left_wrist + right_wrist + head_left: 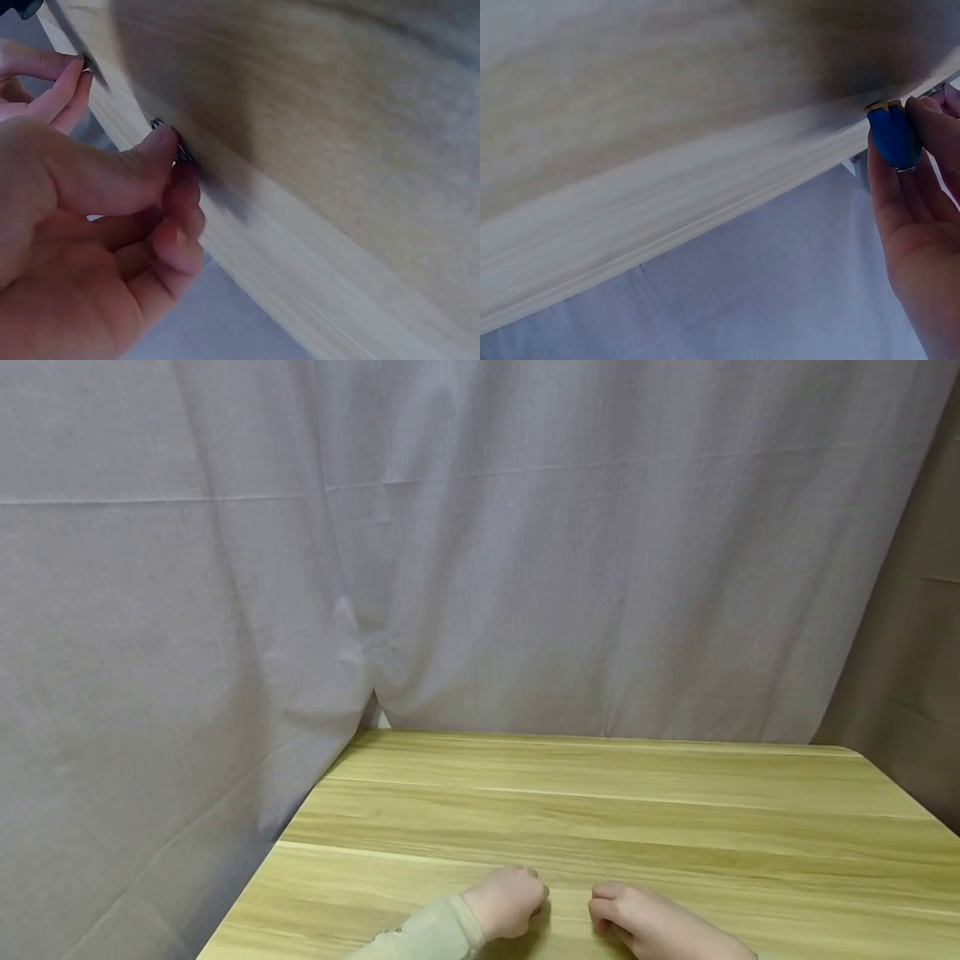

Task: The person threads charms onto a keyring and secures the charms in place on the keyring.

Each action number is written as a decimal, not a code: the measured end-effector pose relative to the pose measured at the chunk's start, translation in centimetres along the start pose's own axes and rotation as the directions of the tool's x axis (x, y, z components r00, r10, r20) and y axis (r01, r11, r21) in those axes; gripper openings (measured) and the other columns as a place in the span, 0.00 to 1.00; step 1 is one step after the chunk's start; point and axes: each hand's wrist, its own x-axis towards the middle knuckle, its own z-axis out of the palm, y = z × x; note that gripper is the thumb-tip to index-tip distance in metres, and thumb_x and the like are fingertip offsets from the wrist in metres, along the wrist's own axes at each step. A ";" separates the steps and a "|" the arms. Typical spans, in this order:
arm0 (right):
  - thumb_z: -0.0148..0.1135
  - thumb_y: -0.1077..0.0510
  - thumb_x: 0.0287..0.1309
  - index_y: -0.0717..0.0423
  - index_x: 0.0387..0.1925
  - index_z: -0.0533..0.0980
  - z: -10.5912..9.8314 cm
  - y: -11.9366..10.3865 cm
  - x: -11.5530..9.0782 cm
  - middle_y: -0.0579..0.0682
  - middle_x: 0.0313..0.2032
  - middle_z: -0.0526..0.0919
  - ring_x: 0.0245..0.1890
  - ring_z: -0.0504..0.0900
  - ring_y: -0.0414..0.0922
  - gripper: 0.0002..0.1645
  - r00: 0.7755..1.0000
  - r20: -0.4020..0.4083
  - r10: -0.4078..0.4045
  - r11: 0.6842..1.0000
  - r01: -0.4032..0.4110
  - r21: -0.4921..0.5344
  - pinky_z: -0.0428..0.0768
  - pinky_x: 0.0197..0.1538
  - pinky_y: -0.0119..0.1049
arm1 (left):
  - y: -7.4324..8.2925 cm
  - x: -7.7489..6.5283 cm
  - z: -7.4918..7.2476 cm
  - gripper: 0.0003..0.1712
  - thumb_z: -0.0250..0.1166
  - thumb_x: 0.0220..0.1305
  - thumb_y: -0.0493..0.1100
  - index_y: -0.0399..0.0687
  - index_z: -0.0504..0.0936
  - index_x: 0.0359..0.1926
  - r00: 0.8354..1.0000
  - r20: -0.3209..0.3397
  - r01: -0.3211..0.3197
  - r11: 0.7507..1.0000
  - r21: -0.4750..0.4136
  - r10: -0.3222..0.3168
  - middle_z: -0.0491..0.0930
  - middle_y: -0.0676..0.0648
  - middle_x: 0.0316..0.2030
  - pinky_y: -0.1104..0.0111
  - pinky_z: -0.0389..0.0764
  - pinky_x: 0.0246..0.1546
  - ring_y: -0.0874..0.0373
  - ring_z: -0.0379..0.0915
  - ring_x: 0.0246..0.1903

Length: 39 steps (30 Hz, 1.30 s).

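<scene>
My left hand (508, 902) is low over the wooden table (600, 802), its fingers curled. In the left wrist view its thumb and forefinger pinch a small dark metallic thing (183, 154), mostly covered by the fingertips; its kind cannot be made out. A short gap to the right, my right hand (637, 918) holds a small blue piece (892, 139) between thumb and fingers. That piece has two tan-tipped ends at the top and a bit of thin metal at its bottom. From the head view, both held things are hidden behind the hands.
Grey curtains (525, 593) hang behind the table and along its left side. A darker brownish cloth (915, 652) hangs on the right. The table's near edge shows in both wrist views, close to the hands.
</scene>
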 end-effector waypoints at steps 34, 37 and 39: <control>0.69 0.73 0.44 0.49 0.35 0.77 -7.5 -0.8 5.1 0.41 0.32 0.82 0.31 0.79 0.34 0.19 0.924 -0.379 -0.050 0.989 0.098 0.108 0.77 0.35 0.18 | -2.0 -0.7 -7.0 0.06 0.48 0.74 0.37 0.43 0.69 0.37 0.823 -0.518 -0.203 0.732 -0.650 -0.232 0.66 0.50 0.35 0.79 0.71 0.35 0.67 0.61 0.33; 0.69 0.74 0.45 0.53 0.35 0.78 -8.4 -1.2 6.1 0.45 0.31 0.83 0.32 0.81 0.33 0.18 0.904 -0.426 -0.033 0.987 0.097 0.129 0.80 0.38 0.20 | -2.1 -0.7 -7.9 0.10 0.48 0.74 0.39 0.42 0.73 0.36 0.804 -0.528 -0.206 0.707 -0.677 -0.272 0.67 0.49 0.33 0.78 0.71 0.35 0.66 0.62 0.32; 0.67 0.75 0.47 0.56 0.37 0.79 -8.8 -1.5 6.8 0.49 0.32 0.84 0.35 0.82 0.34 0.17 0.890 -0.456 -0.003 0.981 0.091 0.171 0.81 0.40 0.21 | -2.0 -0.7 -8.4 0.11 0.48 0.75 0.41 0.42 0.75 0.37 0.790 -0.535 -0.217 0.678 -0.702 -0.301 0.68 0.49 0.33 0.78 0.71 0.34 0.66 0.62 0.31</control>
